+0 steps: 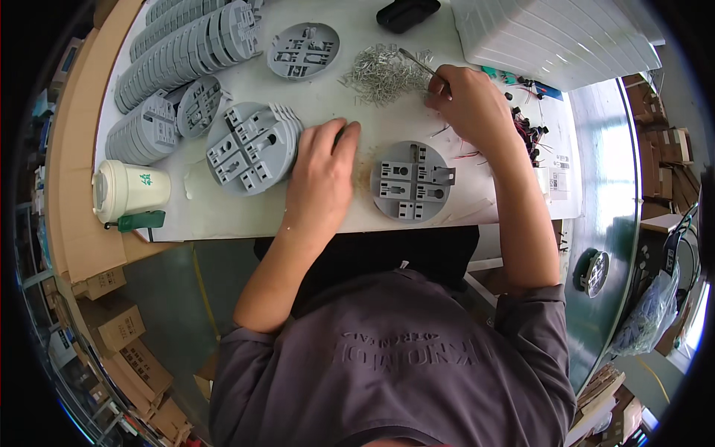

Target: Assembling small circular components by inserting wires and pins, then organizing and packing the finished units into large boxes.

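Observation:
My right hand (471, 104) grips a pair of slim metal tweezers (417, 61). Their tip points into a loose pile of small shiny metal clips (387, 74) on the table. My left hand (325, 167) rests beside a stack of round grey plastic bases (249, 149), its fingers curled in. A dark spot shows between its fingers; what it is, if anything, I cannot make out. Between my forearms, near the table's front edge, a single round grey base (412, 182) lies flat with its slotted, raised side up.
Long rows of stacked grey discs (186, 56) fill the far left, with another round base (304, 51) nearby. A cream lidded cup (132, 190) stands at the left edge. White bins (551, 37) and small black wired parts (529, 134) are on the right. A black object (407, 13) lies far back.

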{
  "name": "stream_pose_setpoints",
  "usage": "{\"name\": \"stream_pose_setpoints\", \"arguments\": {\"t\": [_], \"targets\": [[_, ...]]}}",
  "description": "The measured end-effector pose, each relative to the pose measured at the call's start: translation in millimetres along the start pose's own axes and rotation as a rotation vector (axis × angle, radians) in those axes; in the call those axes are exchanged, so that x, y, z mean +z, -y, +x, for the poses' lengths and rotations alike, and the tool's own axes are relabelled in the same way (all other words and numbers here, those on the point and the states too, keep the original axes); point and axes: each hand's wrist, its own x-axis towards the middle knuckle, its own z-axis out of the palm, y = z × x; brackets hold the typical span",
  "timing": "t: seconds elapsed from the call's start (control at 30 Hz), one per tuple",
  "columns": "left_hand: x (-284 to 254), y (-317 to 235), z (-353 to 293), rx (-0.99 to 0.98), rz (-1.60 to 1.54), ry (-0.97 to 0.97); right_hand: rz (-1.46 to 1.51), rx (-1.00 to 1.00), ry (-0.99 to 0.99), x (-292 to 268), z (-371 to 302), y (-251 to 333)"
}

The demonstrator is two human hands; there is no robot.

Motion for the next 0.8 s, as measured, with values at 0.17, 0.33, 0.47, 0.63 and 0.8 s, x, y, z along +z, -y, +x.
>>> {"name": "stream_pose_setpoints", "arguments": {"t": [0.17,0.33,0.47,0.63,0.8], "targets": [[-21.8,1.0,-1.1,-0.135,-0.357,0.089,0.065,-0.009,-0.013,3.4,-1.4,-7.2],[-7.2,-25.2,-4.7,0.222,-0.755,0.006,0.328,0.021,-0.041,-11.8,-14.2,1.5],[-3.2,-23.7,-1.9,0.227,-0.615,0.020,0.415,-0.008,-0.110,-6.2,-17.0,-9.9],[-10.2,-9.8,-10.3,0.141,-0.512,-0.013,0.386,0.045,-0.086,-12.3,-18.7,-12.3],[-14.4,-2.1,-11.4,0.105,-0.487,-0.074,0.438,0.096,-0.047,-21.2,-23.5,-3.2]]}}
